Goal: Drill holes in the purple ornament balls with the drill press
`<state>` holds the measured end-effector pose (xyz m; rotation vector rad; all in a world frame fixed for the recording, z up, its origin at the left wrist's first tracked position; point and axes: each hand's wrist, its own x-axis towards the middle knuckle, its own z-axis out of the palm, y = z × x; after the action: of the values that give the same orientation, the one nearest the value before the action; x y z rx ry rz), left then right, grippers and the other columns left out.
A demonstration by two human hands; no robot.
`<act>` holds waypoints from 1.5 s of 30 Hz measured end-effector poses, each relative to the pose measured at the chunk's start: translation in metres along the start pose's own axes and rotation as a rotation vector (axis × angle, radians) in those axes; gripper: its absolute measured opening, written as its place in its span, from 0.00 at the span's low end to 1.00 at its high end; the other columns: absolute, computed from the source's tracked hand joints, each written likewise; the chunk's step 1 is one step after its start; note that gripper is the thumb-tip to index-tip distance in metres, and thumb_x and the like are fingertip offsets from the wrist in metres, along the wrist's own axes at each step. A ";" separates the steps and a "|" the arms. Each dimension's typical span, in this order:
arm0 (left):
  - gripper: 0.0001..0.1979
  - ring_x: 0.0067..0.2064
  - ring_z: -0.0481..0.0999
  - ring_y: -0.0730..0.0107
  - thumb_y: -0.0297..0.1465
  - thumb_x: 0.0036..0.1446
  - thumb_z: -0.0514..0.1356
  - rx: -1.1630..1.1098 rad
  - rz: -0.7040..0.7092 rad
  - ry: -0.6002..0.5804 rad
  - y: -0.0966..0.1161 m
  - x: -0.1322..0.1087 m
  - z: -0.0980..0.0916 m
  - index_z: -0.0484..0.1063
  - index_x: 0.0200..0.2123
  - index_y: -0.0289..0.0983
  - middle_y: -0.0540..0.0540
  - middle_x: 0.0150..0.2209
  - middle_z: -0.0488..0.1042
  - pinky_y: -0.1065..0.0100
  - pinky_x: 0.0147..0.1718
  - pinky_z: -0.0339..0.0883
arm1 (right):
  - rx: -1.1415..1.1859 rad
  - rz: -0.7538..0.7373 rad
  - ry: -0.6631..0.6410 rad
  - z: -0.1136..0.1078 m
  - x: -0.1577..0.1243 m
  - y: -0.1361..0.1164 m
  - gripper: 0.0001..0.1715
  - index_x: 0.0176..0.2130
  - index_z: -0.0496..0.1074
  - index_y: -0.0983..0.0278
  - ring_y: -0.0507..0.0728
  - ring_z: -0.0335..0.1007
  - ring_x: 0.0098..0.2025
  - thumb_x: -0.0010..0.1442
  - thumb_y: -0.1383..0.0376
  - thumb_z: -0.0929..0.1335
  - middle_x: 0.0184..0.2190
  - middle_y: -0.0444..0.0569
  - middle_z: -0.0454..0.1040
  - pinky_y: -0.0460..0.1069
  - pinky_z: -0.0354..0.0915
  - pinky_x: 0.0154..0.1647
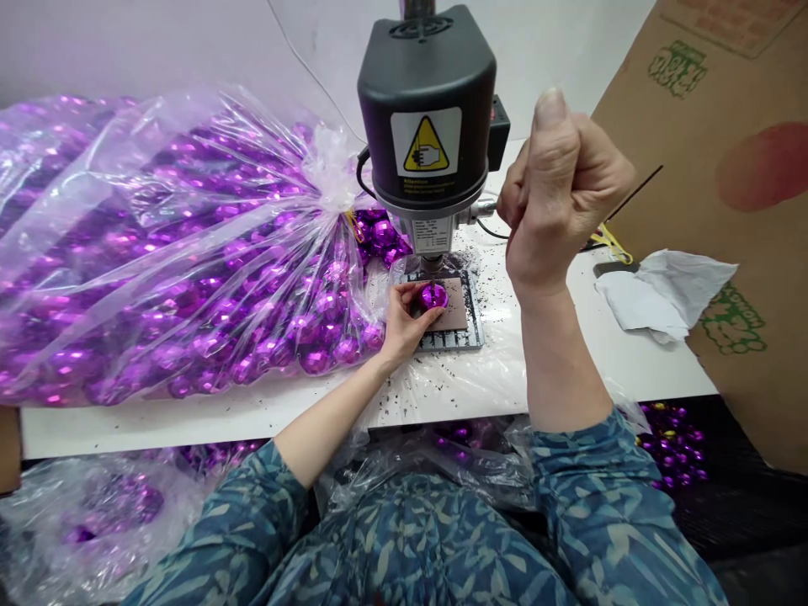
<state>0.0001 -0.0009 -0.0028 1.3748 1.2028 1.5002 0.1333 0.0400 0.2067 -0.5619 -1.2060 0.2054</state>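
Observation:
A shiny purple faceted ball (434, 295) sits under the spindle of a small black drill press (427, 109). My left hand (404, 324) pinches it from the left between thumb and fingers. Beneath the ball lies a flat brown board (455, 313) on the slotted metal base (475, 324). To the right of the machine's head, my right hand (555, 198) is closed in a fist round the drill press handle, thumb uppermost. The fist hides most of that handle; its metal hub (483, 210) shows beside the fingers.
A large clear bag (189, 252) of purple balls, tied at its neck, fills the table's left. Dark shavings dot the white table (467, 391). White paper (650, 299) and yellow-handled scissors (611, 242) lie right, before a cardboard box (720, 168). More purple balls (675, 446) are below.

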 end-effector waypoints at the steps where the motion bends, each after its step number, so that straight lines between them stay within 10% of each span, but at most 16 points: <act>1: 0.31 0.59 0.81 0.57 0.38 0.53 0.76 0.004 -0.006 -0.008 0.001 0.000 0.000 0.61 0.51 0.43 0.39 0.55 0.79 0.48 0.62 0.73 | 0.020 0.002 -0.003 0.000 0.000 0.002 0.39 0.21 0.46 0.58 0.48 0.44 0.17 0.62 0.30 0.56 0.15 0.39 0.49 0.51 0.52 0.21; 10: 0.28 0.58 0.81 0.56 0.42 0.56 0.74 0.097 0.056 -0.036 0.000 0.003 0.000 0.68 0.53 0.40 0.38 0.55 0.79 0.49 0.59 0.75 | -0.005 0.070 -0.015 -0.005 -0.010 0.010 0.40 0.21 0.46 0.59 0.46 0.45 0.18 0.64 0.32 0.59 0.16 0.39 0.48 0.49 0.52 0.22; 29: 0.28 0.57 0.81 0.56 0.45 0.55 0.74 0.019 0.085 -0.039 -0.005 0.003 0.001 0.69 0.51 0.40 0.38 0.54 0.79 0.48 0.61 0.74 | 0.203 -0.262 0.065 -0.024 -0.048 0.035 0.34 0.20 0.42 0.63 0.44 0.38 0.14 0.68 0.62 0.66 0.14 0.37 0.44 0.48 0.42 0.16; 42: 0.27 0.56 0.81 0.57 0.41 0.53 0.75 0.031 0.040 -0.024 0.001 0.003 0.004 0.69 0.50 0.39 0.39 0.53 0.80 0.52 0.59 0.74 | 0.135 -0.278 0.058 -0.024 -0.044 0.030 0.37 0.18 0.43 0.62 0.44 0.41 0.12 0.70 0.60 0.67 0.11 0.36 0.46 0.48 0.45 0.14; 45: 0.25 0.52 0.82 0.59 0.38 0.53 0.75 0.129 0.021 0.034 0.013 0.000 0.001 0.69 0.48 0.39 0.41 0.50 0.80 0.55 0.54 0.76 | 0.087 -0.105 0.054 -0.011 -0.016 0.010 0.40 0.17 0.49 0.60 0.45 0.45 0.13 0.67 0.43 0.67 0.11 0.37 0.50 0.50 0.44 0.15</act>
<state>0.0018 -0.0047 0.0094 1.4561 1.3301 1.4877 0.1390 0.0382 0.1855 -0.4252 -1.1655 0.1522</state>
